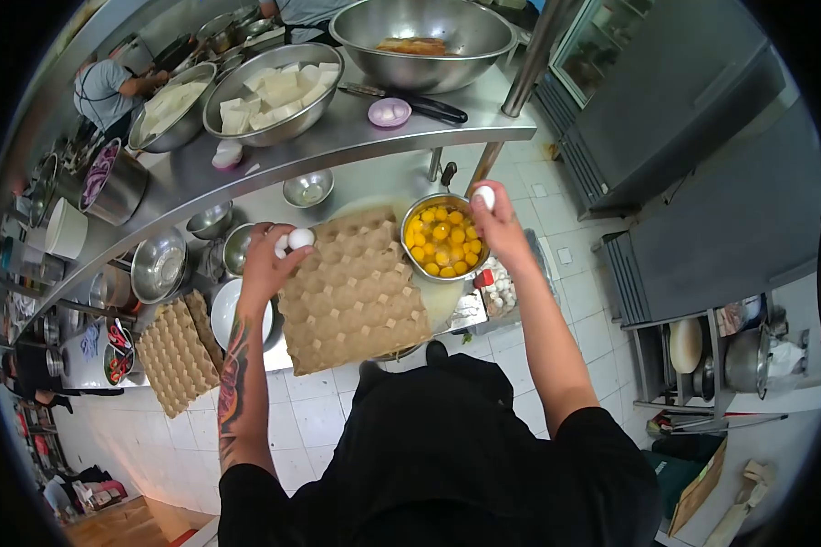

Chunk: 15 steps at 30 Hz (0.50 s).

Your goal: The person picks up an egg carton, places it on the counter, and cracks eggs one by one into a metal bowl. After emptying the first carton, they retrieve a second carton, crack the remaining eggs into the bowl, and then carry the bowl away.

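Observation:
My left hand holds white eggs above the upper left corner of a cardboard egg tray. At the right, my right hand is closed on a white egg over the right rim of a metal pot. Many yellow yolks lie in clear egg white inside the pot. Just below the pot and my right hand sits a container of broken eggshells.
Above the counter, a metal shelf bears bowls of white blocks, a large bowl and a black-handled knife. More egg trays and a white bowl are left. A person stands far left.

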### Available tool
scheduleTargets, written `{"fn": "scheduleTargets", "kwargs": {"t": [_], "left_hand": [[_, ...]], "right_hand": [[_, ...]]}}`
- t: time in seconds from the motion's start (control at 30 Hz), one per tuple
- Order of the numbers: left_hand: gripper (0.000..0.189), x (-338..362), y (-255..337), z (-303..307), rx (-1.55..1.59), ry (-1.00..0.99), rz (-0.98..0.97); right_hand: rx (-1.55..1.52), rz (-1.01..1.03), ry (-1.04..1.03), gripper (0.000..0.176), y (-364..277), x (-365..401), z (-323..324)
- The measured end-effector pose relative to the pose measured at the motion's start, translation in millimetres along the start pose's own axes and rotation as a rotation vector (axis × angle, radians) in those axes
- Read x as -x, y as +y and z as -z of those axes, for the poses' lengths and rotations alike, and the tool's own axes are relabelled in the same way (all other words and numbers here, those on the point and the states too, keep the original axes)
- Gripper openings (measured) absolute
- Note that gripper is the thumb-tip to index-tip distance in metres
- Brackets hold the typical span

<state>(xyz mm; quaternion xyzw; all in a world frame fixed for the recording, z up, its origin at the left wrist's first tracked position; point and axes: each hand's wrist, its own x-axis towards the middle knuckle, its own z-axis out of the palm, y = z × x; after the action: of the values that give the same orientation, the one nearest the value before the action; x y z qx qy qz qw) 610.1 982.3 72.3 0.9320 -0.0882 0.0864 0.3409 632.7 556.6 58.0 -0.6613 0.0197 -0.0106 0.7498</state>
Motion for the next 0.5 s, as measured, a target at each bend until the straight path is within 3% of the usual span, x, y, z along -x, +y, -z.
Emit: {"fn": "scheduleTargets", "kwargs": {"t": [0.07, 0.13, 0.2, 0.27, 0.33, 0.43, 0.5], "left_hand": [[0.043, 8, 11, -7, 0.065, 0.072, -0.052], [0.041, 15, 27, -17, 0.199, 0.085, -0.016], [0.045, 20, 38, -25, 0.268, 0.081, -0.104], [0.044, 25, 51, -29, 0.227, 0.078, -0.132], [0.043, 27, 59, -33, 0.398, 0.028, -0.056], [0.041, 30, 61, -31, 0.410, 0.028, -0.059], [0.040, 33, 56, -31, 0.454, 0.037, -0.028]], "right_hand": [[0.552, 0.302, -0.067, 0.027, 11, -5, -10], [0.640, 0.299, -0.099, 0.028, 3, -3, -19], [0.792, 0.416, -0.139, 0.028, 5, -5, -25], [0.817, 0.425, -0.150, 0.029, 1, -3, -27], [0.842, 0.434, -0.157, 0.029, -4, -1, -27], [0.851, 0.352, -0.102, 0.029, -8, 5, -13], [0.702, 0.256, -0.003, 0.030, -9, 10, -1]]}}
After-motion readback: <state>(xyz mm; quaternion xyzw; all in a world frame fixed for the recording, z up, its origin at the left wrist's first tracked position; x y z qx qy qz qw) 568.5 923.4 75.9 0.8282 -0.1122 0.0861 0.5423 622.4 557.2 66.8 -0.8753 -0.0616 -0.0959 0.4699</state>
